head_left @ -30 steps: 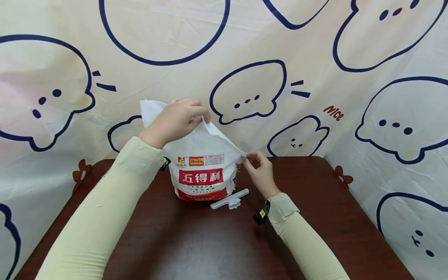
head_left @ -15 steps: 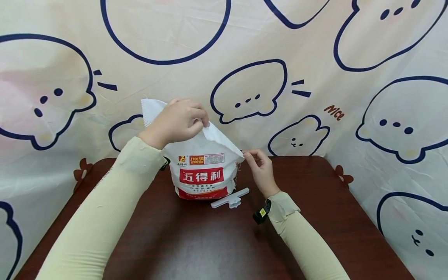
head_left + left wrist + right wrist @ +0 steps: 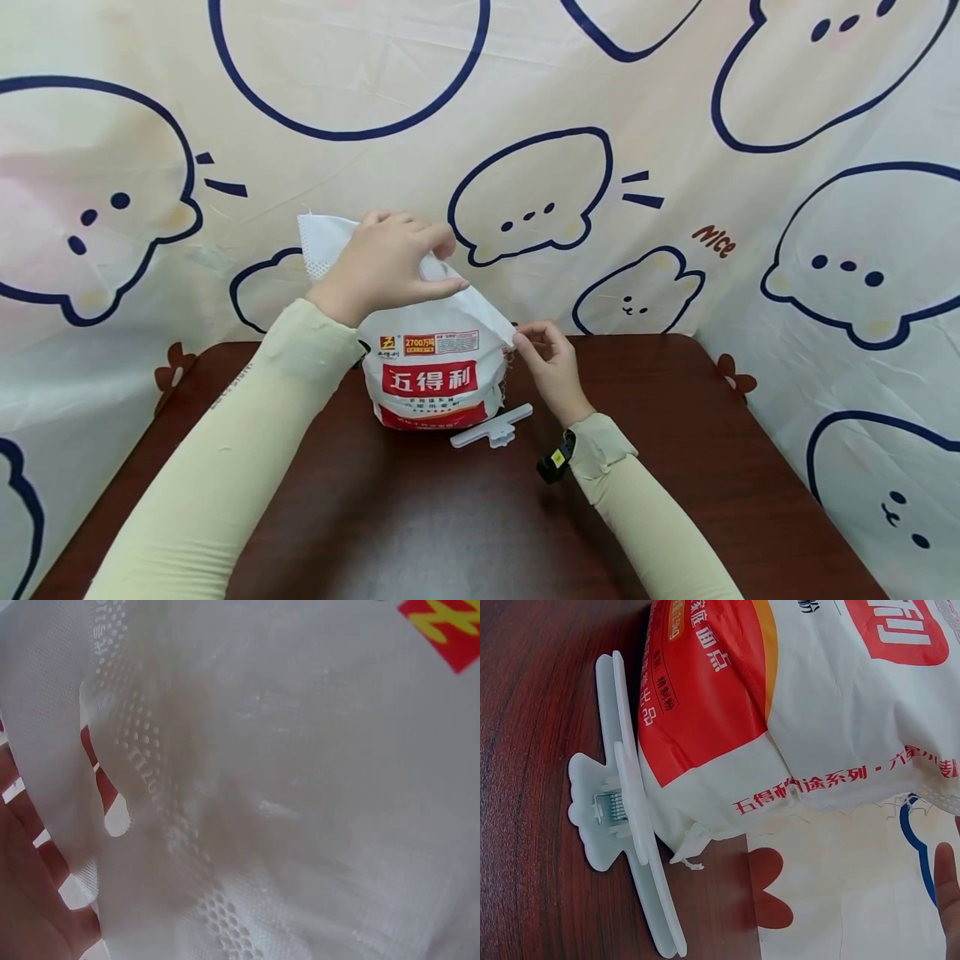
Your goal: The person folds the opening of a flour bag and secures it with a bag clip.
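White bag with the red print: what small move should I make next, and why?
Probably pinch the top edge of the white, red-printed bag with the left hand, whose thumb stands apart from its fingers there, while the right hand pinches that edge's right end.

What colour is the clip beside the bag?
The clip is off-white, clearest in the right wrist view.

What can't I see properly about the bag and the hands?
Inside of the white bag: head view, hidden by its front.
Small print: head view, too small to read.
Red-and-yellow logo: left wrist view, cut off at the top right corner.
Some of the left hand: left wrist view, behind the bag.
Most of the right hand: right wrist view, past the right edge.
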A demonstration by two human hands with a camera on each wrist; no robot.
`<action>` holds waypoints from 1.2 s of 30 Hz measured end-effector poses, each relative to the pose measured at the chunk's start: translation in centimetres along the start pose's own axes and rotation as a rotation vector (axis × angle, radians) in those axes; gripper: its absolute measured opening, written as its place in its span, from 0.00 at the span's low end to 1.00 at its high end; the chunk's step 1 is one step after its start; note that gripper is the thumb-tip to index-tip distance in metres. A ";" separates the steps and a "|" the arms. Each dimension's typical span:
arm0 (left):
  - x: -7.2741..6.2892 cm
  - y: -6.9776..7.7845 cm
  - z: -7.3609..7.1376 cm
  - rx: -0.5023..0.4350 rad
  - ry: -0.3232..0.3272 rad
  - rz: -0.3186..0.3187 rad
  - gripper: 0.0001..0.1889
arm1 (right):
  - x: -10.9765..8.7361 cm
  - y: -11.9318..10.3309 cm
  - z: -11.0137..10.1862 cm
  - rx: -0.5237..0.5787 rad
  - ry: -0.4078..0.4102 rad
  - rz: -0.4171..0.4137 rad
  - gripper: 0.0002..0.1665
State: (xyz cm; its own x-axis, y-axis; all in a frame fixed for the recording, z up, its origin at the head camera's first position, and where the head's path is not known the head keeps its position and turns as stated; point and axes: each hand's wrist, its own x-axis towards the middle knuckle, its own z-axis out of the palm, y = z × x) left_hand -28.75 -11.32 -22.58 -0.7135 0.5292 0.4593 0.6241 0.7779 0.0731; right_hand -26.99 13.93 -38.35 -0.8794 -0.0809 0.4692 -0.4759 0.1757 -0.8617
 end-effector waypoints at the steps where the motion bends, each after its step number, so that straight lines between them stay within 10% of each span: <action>1: 0.0 0.0 0.0 0.015 -0.008 0.003 0.22 | 0.0 0.0 0.0 -0.002 -0.002 0.005 0.12; 16: -0.2 0.1 0.2 0.165 -0.054 0.066 0.24 | 0.7 3.5 0.2 0.052 0.010 0.002 0.18; 36: 0.0 0.0 -0.1 0.162 -0.074 0.084 0.16 | 0.2 0.1 0.9 0.057 -0.032 0.078 0.17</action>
State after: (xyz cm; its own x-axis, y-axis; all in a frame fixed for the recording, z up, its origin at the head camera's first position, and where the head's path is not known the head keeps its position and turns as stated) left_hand -28.73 -11.38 -22.52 -0.6858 0.6136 0.3914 0.6277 0.7708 -0.1087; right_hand -27.18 13.02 -38.53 -0.9132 -0.1004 0.3950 -0.4055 0.1263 -0.9053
